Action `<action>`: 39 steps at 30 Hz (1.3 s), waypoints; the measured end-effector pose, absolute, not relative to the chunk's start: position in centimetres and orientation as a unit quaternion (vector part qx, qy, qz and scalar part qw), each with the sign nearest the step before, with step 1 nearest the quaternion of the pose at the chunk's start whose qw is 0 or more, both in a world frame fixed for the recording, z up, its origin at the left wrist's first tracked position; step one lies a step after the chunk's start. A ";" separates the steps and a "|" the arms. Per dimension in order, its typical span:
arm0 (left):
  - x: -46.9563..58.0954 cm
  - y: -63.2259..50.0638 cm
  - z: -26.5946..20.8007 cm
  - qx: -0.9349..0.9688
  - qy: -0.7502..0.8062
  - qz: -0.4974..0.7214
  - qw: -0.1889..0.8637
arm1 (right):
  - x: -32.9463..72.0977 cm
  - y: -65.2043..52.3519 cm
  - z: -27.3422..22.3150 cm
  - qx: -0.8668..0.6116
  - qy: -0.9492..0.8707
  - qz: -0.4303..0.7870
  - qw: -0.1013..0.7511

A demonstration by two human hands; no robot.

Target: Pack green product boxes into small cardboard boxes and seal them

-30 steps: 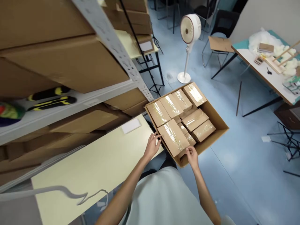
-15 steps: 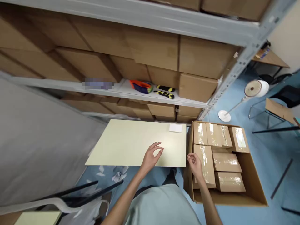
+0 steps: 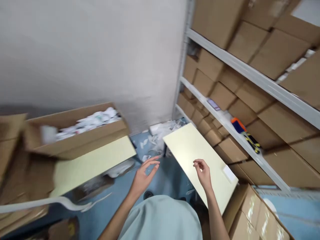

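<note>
My left hand [image 3: 144, 176] is raised over the blue floor between two cream tables, fingers stretched out and thumb apart, holding nothing. My right hand [image 3: 203, 174] hovers above the right-hand cream table [image 3: 186, 143]; its fingers are curled in towards the thumb, and I see nothing in them. On that table, near its far right corner, lies a small white block or pad [image 3: 229, 173]. To the left stands the other cream table [image 3: 100, 163], with an open carton [image 3: 92, 138] of crumpled white items on it.
Grey shelving [image 3: 252, 73] full of brown boxes runs along the right. A shelf edge holds an orange and blue item [image 3: 238, 125] and yellow-black cutters [image 3: 252, 142]. Taped boxes [image 3: 260, 213] sit in a large carton at lower right. White scraps [image 3: 160, 133] litter the floor.
My view has swung left, bringing the left table and its open carton into sight. The shelving and right table have shifted rightward. My left hand's fingers have opened from a near-ring shape.
</note>
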State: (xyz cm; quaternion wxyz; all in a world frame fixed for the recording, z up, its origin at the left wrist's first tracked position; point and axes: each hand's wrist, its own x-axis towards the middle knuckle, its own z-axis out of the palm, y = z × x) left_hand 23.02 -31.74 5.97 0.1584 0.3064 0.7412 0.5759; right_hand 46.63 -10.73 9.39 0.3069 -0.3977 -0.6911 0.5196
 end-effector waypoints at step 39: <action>27.8 -63.4 8.2 -0.467 0.609 0.540 -0.345 | 6.9 -49.9 10.9 0.407 -0.665 0.499 -0.379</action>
